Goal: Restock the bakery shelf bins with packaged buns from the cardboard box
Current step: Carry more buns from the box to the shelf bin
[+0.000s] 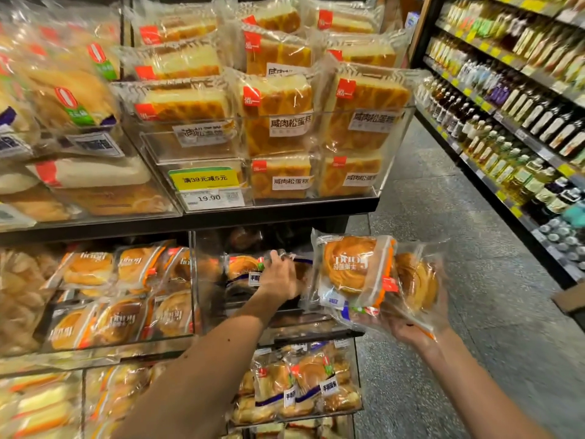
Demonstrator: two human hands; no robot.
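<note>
My left hand point(280, 277) reaches into a clear acrylic bin point(198, 280) on the middle shelf and grips a packaged bun point(242, 269) with a blue-edged label lying inside it. My right hand point(411, 331), palm up to the right of that bin, holds a stack of packaged round buns point(354, 270) in clear wrappers with orange trim, tilted toward the shelf. Whether the stack touches the bin I cannot tell. The cardboard box shows only as a corner point(569, 301) at the right edge, on the floor.
Bins of wrapped cake slices point(278, 122) fill the upper shelf, with a yellow price tag point(205, 180) in front. More bun bins sit at left point(126, 296) and below point(304, 384). A grey aisle floor point(443, 217) runs right, flanked by bottle shelves point(522, 106).
</note>
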